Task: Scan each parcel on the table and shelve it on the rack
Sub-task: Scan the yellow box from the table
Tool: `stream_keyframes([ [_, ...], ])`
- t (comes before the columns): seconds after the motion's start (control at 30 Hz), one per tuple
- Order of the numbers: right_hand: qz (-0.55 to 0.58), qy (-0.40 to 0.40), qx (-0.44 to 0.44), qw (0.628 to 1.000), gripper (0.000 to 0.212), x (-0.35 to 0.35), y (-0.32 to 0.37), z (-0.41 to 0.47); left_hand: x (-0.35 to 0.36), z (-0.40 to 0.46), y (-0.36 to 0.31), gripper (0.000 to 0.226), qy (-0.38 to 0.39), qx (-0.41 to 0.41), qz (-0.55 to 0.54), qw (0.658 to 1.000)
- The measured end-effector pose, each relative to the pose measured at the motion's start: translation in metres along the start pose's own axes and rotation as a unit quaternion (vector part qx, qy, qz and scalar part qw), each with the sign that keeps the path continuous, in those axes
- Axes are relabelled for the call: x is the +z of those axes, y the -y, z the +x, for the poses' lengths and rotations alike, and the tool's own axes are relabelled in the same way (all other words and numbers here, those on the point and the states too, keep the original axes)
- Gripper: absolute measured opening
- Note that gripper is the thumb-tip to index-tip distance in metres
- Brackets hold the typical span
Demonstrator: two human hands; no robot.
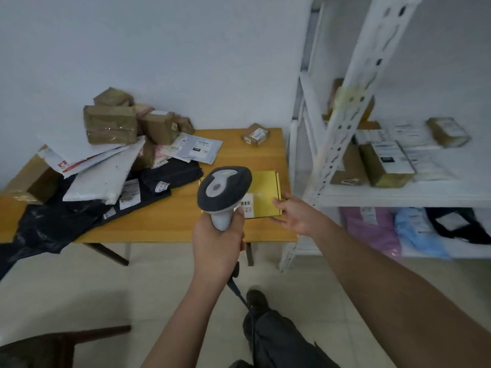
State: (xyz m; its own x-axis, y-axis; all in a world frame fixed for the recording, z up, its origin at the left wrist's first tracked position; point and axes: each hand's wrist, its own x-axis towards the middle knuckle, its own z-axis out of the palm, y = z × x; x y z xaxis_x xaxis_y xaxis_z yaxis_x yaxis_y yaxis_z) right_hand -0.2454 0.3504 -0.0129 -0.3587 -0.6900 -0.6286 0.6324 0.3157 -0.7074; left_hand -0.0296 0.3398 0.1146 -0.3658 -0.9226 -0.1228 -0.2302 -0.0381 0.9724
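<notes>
While the left hand (216,241) grips the scanner (224,191) over the barcode label (245,205), the right hand (293,215) pinches the yellow parcel (265,193) on the bench (159,219).

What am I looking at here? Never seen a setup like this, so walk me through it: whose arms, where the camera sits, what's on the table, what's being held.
No machine here: a person wears one camera on the head, looking down at their own arms. The left hand grips a grey barcode scanner, aimed at the label on a flat yellow box. The right hand holds that box by its near right corner at the edge of the wooden table. Further left lies a pile of parcels: brown boxes, white mailers, black bags. One small brown box sits apart at the back. The white rack on the right already carries parcels.
</notes>
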Motion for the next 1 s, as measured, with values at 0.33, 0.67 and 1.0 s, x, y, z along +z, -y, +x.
stream_keyframes([
  [0.33, 0.119, -0.096, -0.027, 0.988, 0.02, -0.149, 0.011, -0.105, 0.097, -0.047, -0.035, 0.029, 0.135, 0.06, -0.021, 0.989],
  [0.67, 0.272, -0.267, -0.213, 0.9, 0.037, -0.311, 0.058, -0.14, 0.235, -0.065, -0.058, 0.028, 0.207, 0.098, 0.003, 0.973],
  [1.0, -0.08, -0.509, -0.391, 0.763, 0.038, -0.472, 0.128, -0.115, 0.431, -0.077, -0.066, 0.027, 0.139, 0.043, -0.003, 0.989],
])
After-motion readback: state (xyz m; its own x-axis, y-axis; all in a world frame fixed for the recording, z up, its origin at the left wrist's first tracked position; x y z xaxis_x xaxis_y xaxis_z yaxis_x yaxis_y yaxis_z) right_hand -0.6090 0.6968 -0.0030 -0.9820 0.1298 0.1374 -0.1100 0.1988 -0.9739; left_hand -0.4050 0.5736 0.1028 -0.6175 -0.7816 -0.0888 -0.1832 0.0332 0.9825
